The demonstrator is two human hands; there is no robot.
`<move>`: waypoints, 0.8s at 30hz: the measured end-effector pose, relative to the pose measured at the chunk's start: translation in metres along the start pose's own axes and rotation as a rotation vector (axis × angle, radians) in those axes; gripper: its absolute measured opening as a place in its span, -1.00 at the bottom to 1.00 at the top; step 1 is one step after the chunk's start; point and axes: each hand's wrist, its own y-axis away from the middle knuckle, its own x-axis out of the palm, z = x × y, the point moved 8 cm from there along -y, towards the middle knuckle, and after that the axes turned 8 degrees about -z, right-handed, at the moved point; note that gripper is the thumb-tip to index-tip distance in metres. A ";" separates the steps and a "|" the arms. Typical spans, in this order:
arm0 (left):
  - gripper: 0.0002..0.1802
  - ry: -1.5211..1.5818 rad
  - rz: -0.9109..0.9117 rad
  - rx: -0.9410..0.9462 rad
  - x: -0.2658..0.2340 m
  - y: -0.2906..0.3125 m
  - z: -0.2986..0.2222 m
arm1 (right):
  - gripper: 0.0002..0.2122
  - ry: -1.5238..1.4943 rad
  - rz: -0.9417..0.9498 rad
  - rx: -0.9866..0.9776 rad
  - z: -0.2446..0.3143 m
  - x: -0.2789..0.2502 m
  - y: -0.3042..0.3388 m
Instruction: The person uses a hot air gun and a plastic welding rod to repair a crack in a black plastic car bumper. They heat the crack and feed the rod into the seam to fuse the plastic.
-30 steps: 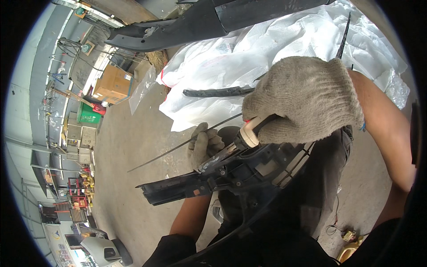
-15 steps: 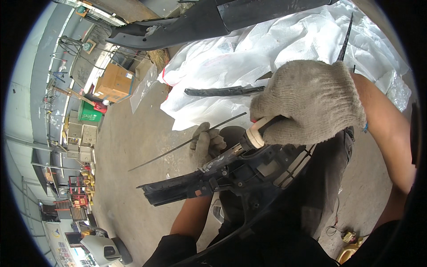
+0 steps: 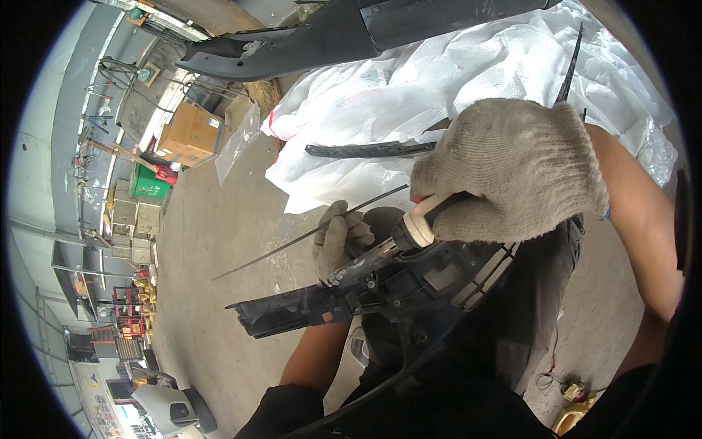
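Both my hands wear grey knitted gloves. My left hand [image 3: 340,238] pinches a thin black plastic rod [image 3: 272,252], which slants across the fingers above the floor. My right hand [image 3: 512,172] is wrapped round a hot-air gun [image 3: 418,228]; its cream collar and metal nozzle show, while the glove hides most of its body. The nozzle points down to the left, close along a black plastic car part [image 3: 344,301] with ribs, screw holes and a grille section. That part lies across my lap. My left hand is just beyond its far edge, and I cannot tell whether they touch.
White plastic wrapping [image 3: 365,110] spreads over the far side, with a narrow black strip [image 3: 365,150] on it. A long dark panel [image 3: 300,47] lies behind. A cardboard box [image 3: 189,135] and a green bin [image 3: 148,183] stand at left. A cable [image 3: 553,351] lies at lower right.
My right hand and the hot-air gun have shifted very slightly. The rod and the left hand keep nearly the same place beside the black part.
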 end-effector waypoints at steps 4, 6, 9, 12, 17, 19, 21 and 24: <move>-0.66 -0.005 -0.018 -0.011 0.000 0.002 -0.004 | -0.74 0.013 0.056 -0.028 0.007 -0.007 -0.004; -0.67 -0.005 -0.033 -0.019 0.000 0.003 -0.004 | -0.74 0.001 0.085 -0.034 0.002 -0.001 -0.004; -0.67 -0.007 -0.048 -0.029 -0.001 0.001 0.000 | -0.74 -0.012 0.075 0.010 -0.004 0.002 -0.003; -0.67 -0.011 -0.045 -0.029 0.000 0.001 -0.001 | -0.74 0.026 -0.012 -0.041 -0.007 0.004 0.000; -0.67 -0.017 -0.062 -0.033 0.000 0.002 -0.002 | -0.73 0.016 -0.057 -0.108 -0.007 0.004 -0.003; -0.67 -0.003 -0.047 -0.040 -0.001 0.001 -0.001 | -0.73 0.033 -0.054 -0.093 -0.009 0.003 -0.003; -0.67 0.012 -0.033 -0.043 -0.001 0.000 0.000 | -0.74 0.025 -0.035 -0.073 -0.013 0.004 -0.002; -0.66 0.023 -0.022 -0.037 0.000 0.000 0.002 | -0.74 0.027 0.014 -0.034 -0.017 0.008 -0.001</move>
